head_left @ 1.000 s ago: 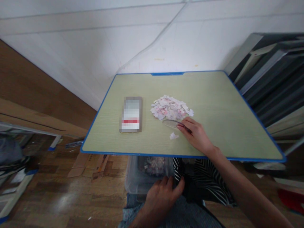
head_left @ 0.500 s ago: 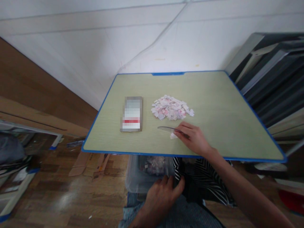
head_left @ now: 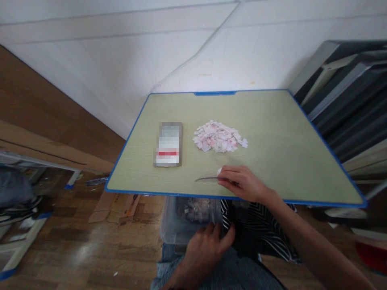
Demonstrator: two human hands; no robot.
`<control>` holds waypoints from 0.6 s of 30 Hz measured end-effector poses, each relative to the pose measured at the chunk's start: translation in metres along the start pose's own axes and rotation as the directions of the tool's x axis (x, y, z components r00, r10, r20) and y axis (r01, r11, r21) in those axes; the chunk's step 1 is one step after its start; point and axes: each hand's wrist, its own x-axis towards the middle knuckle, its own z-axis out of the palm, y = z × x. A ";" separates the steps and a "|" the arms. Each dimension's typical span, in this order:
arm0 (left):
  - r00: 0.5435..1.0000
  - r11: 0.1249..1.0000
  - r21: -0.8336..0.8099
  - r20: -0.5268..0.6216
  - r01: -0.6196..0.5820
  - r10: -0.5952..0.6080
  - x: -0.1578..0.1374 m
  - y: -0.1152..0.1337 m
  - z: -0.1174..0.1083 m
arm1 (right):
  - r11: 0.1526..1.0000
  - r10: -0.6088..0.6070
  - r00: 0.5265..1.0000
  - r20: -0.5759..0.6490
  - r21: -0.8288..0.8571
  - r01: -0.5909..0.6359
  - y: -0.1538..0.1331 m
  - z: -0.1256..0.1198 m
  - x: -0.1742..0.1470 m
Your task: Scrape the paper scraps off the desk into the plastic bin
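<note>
Table (head_left: 287, 153) is green with a blue rim and stands against a white wall (head_left: 105, 76). 2 hands are in view.

Right hand (head_left: 242, 183): positioned over the near edge of the table, palm down. Thumb and fingers are brought together and pinch the right end of a thin piece (head_left: 207, 178). The piece shows almost edge-on as a dark, slightly curved line; its free end points left. Contact between the piece and the table cannot be confirmed. 1 white scrap (head_left: 219, 170) shows just behind the fingers and is partly covered by them; whether they touch it cannot be told.

Left hand (head_left: 208, 245): lowered in front of the table, above the jeans (head_left: 236, 270). Fingers are bent and the thumb stands apart from them, beside the striped cloth (head_left: 269, 229). Whether this hand grips anything cannot be told.

Pile (head_left: 216, 137) of white and pink paper bits: located near the middle of the table, beyond the right hand and apart from it. Box (head_left: 167, 143), its face pixelated: located left of the pile, not touching it. Clear bin (head_left: 166, 231): located below the near edge of the table.
</note>
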 end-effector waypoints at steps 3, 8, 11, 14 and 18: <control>1.000 1.000 0.011 0.024 0.007 -0.007 -0.001 0.001 -0.001 | 0.999 0.036 0.999 -0.023 -0.038 -0.037 -0.001 0.003 0.001; 1.000 1.000 0.003 0.025 0.007 -0.007 0.000 0.001 -0.002 | 0.998 -0.062 0.996 0.067 0.012 0.061 -0.003 0.002 0.001; 1.000 1.000 0.007 0.011 0.010 -0.010 0.001 0.000 -0.001 | 0.998 -0.063 0.997 0.048 0.012 0.062 -0.004 0.001 0.001; 1.000 1.000 0.011 -0.009 0.008 -0.008 0.000 0.000 0.001 | 0.999 -0.038 0.998 0.043 -0.013 0.039 -0.004 0.003 0.000; 1.000 1.000 0.010 -0.028 0.012 -0.012 -0.001 0.001 0.001 | 0.995 -0.099 0.992 0.084 -0.015 0.101 -0.006 0.004 0.000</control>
